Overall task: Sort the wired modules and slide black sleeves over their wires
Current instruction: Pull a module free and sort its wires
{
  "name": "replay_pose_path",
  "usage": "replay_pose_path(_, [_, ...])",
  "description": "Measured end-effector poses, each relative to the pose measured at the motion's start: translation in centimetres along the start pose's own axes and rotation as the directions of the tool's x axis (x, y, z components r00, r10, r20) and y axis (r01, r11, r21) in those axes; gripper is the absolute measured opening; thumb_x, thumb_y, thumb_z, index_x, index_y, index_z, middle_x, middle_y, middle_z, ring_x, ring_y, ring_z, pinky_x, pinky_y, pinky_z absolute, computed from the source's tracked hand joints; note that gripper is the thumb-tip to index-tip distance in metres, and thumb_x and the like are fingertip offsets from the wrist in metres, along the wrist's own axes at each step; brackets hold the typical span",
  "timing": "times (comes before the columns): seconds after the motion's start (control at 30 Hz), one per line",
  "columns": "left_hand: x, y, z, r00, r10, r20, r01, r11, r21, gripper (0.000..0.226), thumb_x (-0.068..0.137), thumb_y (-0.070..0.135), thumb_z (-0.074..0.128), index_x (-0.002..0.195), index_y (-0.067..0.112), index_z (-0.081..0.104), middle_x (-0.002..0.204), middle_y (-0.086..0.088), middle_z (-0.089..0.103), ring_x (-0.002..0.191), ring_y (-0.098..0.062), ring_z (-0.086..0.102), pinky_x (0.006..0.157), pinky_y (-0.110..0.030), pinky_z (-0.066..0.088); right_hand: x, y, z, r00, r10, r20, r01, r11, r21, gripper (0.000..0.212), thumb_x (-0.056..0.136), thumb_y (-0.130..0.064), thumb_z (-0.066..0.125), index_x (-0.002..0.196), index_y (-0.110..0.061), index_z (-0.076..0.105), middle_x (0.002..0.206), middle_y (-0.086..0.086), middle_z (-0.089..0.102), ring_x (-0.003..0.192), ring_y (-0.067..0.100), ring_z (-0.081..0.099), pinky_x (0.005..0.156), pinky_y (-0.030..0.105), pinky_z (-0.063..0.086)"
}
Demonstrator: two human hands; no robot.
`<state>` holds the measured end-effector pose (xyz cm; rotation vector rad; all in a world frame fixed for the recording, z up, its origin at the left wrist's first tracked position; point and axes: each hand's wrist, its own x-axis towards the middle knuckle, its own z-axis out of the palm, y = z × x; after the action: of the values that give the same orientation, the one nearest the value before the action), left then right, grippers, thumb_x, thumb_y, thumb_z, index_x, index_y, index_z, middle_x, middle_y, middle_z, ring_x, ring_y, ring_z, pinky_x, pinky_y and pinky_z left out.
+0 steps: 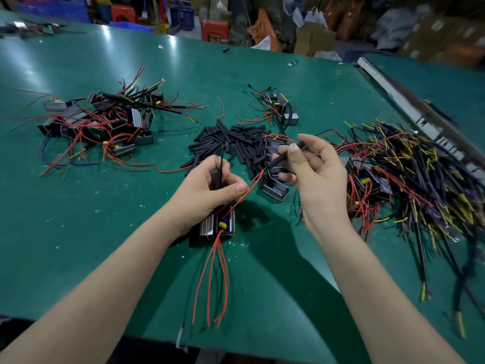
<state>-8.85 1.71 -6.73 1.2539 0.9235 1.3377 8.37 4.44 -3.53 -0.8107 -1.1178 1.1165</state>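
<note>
My left hand [210, 190] was curled around a wired module [217, 224], which sat low under my palm just above the green tabletop [78, 232], its red wires [215, 279] trailing down toward me. The thumb and fingers of that hand also pinched a thin black lead that stood up between them, and one red wire [253, 185] ran from the module up and across to my right hand [315, 174]. That hand was closed on a black sleeve [282, 157], thumb pressing it against the fingers, with the sleeve's lower end meeting the tip of the red wire; I could not tell whether the wire had entered it. Just beyond both hands lay the loose pile of black sleeves [236, 140], with a few more modules [275, 190] lying at its near edge, beside my right hand. To the left, well apart, sat a heap of modules [105, 122] tangled in red, blue and black wires. A smaller cluster [280, 109] lay behind the sleeve pile. On the right spread a large tangle of black, yellow and red wiring [409, 174], with modules half buried in it. A pale metal strip [409, 111] ran along the tabletop's far right edge.
</note>
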Motion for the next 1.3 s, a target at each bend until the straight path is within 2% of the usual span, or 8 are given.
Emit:
replay_pose_path(0.33, [-0.26, 0.21, 0.06, 0.998, 0.053, 0.020, -0.053, 0.998, 0.020, 0.031, 0.073, 0.011, 0.067, 0.081, 0.014, 0.038, 0.073, 0.003, 0.068, 0.065, -0.009, 0.059, 0.066, -0.018, 0.048, -0.41, 0.12, 0.32, 0.989, 0.137, -0.048, -0.131, 0.984, 0.122, 0.013, 0.095, -0.009, 0.057, 0.107, -0.011, 0.053, 0.081, -0.001, 0.071, 0.074, 0.014, 0.069, 0.054, 0.020, 0.051])
replay_pose_path(0.53, [-0.23, 0.23, 0.08, 0.997, 0.074, 0.021, -0.075, 0.997, 0.025, 0.029, 0.080, 0.004, 0.063, 0.080, 0.013, 0.035, 0.071, 0.004, 0.067, 0.065, -0.009, 0.060, 0.066, -0.017, 0.048, -0.36, -0.23, 0.23, 0.976, 0.194, -0.101, -0.175, 0.969, 0.173, 0.011, 0.094, -0.009, 0.058, 0.104, -0.012, 0.052, 0.089, 0.008, 0.062, 0.068, 0.013, 0.067, 0.054, 0.019, 0.051])
replay_pose_path(0.67, [-0.20, 0.27, 0.17, 0.997, 0.070, 0.017, -0.071, 0.997, 0.032, 0.030, 0.082, -0.004, 0.060, 0.080, 0.012, 0.035, 0.070, 0.003, 0.067, 0.063, -0.009, 0.060, 0.065, -0.017, 0.049, -0.47, -0.40, 0.44, 0.978, 0.191, -0.084, -0.173, 0.968, 0.180, 0.013, 0.093, -0.009, 0.059, 0.105, -0.010, 0.053, 0.086, 0.004, 0.064, 0.068, 0.014, 0.067, 0.053, 0.020, 0.051])
replay_pose_path(0.8, [-0.26, 0.45, 0.18, 0.998, 0.065, 0.022, -0.066, 0.998, 0.017, 0.029, 0.080, -0.002, 0.061, 0.080, 0.012, 0.035, 0.069, 0.003, 0.067, 0.063, -0.010, 0.060, 0.065, -0.018, 0.049, -0.69, -0.38, 0.66, 0.985, 0.164, -0.058, -0.153, 0.976, 0.153, 0.010, 0.093, -0.008, 0.059, 0.102, -0.011, 0.054, 0.079, -0.002, 0.066, 0.067, 0.013, 0.067, 0.053, 0.020, 0.051])
replay_pose_path(1.3, [-0.36, 0.72, 0.52, 0.998, 0.061, 0.023, -0.061, 0.998, 0.002, 0.031, 0.079, -0.005, 0.060, 0.079, 0.012, 0.034, 0.069, 0.001, 0.066, 0.060, -0.009, 0.058, 0.062, -0.017, 0.048, -0.81, -0.49, 0.59, 0.990, 0.120, -0.076, -0.112, 0.989, 0.100, 0.009, 0.094, -0.007, 0.058, 0.099, -0.012, 0.053, 0.086, 0.008, 0.062, 0.068, 0.015, 0.065, 0.052, 0.022, 0.051])
